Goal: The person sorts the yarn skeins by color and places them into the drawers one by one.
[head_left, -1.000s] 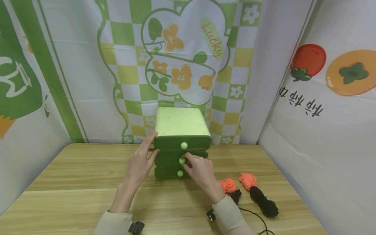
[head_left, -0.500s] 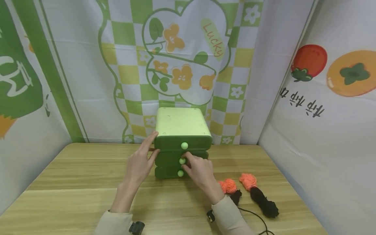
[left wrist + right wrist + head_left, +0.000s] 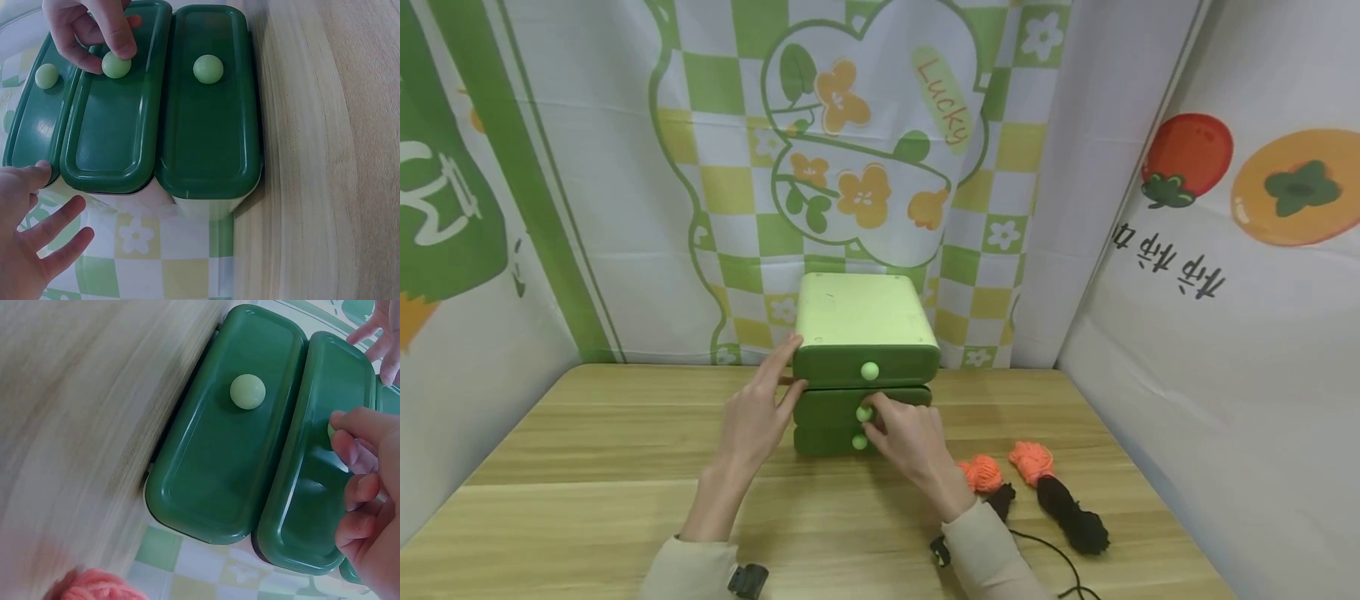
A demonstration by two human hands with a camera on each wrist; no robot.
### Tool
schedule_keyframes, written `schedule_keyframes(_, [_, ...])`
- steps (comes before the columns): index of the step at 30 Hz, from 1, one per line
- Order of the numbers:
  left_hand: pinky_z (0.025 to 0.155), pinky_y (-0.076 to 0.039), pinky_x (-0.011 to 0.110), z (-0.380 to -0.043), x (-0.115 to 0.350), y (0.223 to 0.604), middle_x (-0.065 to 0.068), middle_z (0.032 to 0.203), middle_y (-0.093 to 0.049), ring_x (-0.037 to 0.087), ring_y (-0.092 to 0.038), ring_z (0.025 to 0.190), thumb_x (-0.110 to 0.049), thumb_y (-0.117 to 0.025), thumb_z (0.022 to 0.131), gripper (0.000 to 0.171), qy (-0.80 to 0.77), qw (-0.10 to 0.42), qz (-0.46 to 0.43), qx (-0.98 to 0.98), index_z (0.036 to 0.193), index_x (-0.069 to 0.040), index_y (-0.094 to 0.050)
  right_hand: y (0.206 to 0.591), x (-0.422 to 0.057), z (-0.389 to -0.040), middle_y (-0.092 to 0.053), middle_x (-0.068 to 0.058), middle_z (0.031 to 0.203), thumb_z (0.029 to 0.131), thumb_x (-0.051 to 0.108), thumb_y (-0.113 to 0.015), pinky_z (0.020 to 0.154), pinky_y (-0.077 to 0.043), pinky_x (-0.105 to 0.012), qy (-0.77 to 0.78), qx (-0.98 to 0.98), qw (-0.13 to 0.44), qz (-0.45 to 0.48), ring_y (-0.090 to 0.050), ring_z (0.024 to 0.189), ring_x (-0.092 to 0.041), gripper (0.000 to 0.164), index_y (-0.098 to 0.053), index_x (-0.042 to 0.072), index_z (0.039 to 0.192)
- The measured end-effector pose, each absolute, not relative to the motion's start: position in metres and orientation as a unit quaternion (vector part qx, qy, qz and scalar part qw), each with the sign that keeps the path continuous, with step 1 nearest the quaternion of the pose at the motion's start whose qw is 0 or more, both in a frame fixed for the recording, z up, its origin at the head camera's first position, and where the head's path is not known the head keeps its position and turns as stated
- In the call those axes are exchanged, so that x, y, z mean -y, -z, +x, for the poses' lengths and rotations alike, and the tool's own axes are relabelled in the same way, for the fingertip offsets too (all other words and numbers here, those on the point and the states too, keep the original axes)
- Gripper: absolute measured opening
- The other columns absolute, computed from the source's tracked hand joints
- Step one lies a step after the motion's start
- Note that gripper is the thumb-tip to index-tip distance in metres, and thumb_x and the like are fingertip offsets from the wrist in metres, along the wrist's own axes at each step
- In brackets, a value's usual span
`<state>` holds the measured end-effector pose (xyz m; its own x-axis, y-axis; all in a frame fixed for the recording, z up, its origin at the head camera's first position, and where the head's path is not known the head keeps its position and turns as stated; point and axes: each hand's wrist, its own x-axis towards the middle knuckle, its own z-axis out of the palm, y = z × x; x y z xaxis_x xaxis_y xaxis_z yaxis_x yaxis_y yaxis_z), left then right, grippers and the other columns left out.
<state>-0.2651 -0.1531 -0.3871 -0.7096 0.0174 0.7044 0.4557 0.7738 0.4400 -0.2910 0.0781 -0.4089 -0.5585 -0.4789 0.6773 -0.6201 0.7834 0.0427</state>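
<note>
A small cabinet with a pale green top [image 3: 865, 308] and three dark green drawers stands on the table. My right hand [image 3: 913, 437] pinches the round light green knob [image 3: 116, 64] of the middle drawer [image 3: 109, 137] between thumb and forefinger. That drawer front sticks out slightly past the top drawer [image 3: 835, 367], as the left wrist view shows. My left hand [image 3: 752, 421] rests against the cabinet's left side with fingers extended, one fingertip at the upper corner and the thumb near the top drawer's lower edge. The bottom drawer [image 3: 215, 462] sits with its knob [image 3: 247, 392] untouched.
To the right lies an orange yarn bundle [image 3: 1033, 462] beside black yarn [image 3: 1075, 521]. Another orange bundle [image 3: 981, 475] and more black yarn are partly behind my right forearm. A black cord [image 3: 1060, 558] trails to the front. Printed cloth [image 3: 865, 192] hangs behind the cabinet.
The middle drawer has come slightly forward with my right hand on its knob, and its front now stands out more. My left hand has stayed at the cabinet's side.
</note>
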Motion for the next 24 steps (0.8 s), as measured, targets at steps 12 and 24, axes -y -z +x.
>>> schedule_keyframes(12, [0.035,-0.029,0.020,-0.265,0.153,0.386,0.005,0.156,-0.044,0.000,-0.022,0.037,-0.015,-0.070,0.093,0.068,0.306,0.359,-0.139,0.871,0.153,-0.022,-0.038,0.404,-0.085,-0.286,-0.060,0.016,0.062,0.083,0.026,-0.079,0.041,-0.021,-0.012,-0.075,0.861,0.360,0.352,-0.037,0.047,0.004,0.021,-0.069,0.022,0.100])
schedule_keyframes(24, [0.035,-0.028,0.020,-0.264,0.152,0.385,0.005,0.155,-0.045,0.003,-0.022,0.038,-0.015,-0.070,0.093,0.067,0.304,0.360,-0.141,0.871,0.152,-0.020,-0.039,0.401,-0.093,-0.278,-0.051,0.017,0.056,0.082,0.027,-0.079,0.042,-0.016,-0.014,-0.054,0.844,0.373,0.383,-0.032,0.047,0.003,0.019,-0.069,0.023,0.097])
